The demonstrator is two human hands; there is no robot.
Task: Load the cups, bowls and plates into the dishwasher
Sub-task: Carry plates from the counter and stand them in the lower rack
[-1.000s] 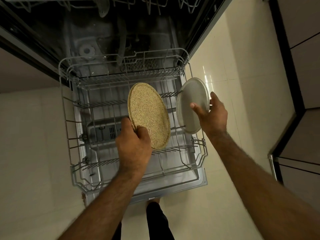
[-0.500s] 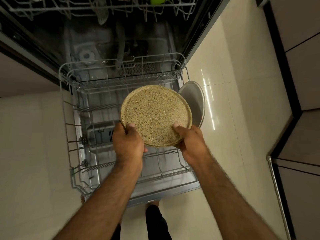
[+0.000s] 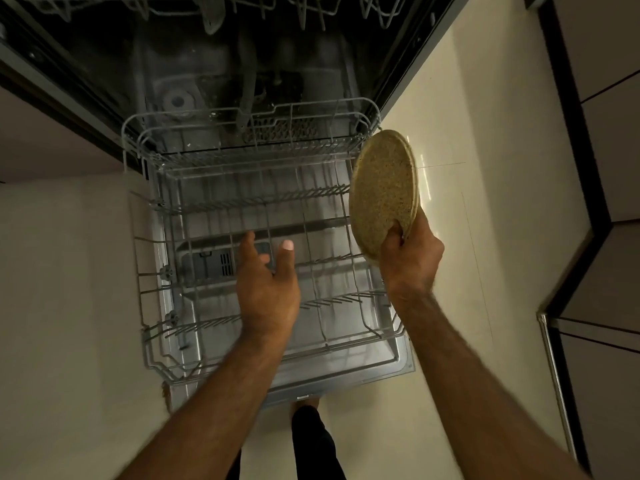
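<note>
The dishwasher's lower wire rack (image 3: 194, 202) is pulled out over the open door (image 3: 349, 377). My right hand (image 3: 410, 258) grips the bottom edge of a round speckled tan plate (image 3: 382, 188). The plate stands on edge at the rack's right side, its face turned left. A thin rim shows behind its right edge, and I cannot tell whether that is a second plate. My left hand (image 3: 268, 282) hovers over the middle of the rack with fingers apart and nothing in it. No dishes show in the rest of the rack.
The upper rack (image 3: 311, 8) juts out at the top of the view above the dark tub. Dark cabinet fronts (image 3: 606, 375) stand to the right across a strip of pale floor (image 3: 485, 168). My leg (image 3: 311, 441) is below the door's front edge.
My left hand let go of the speckled plate and stayed over the rack. My right hand carried the plate right and turned it on edge, where it now covers the grey plate's spot.
</note>
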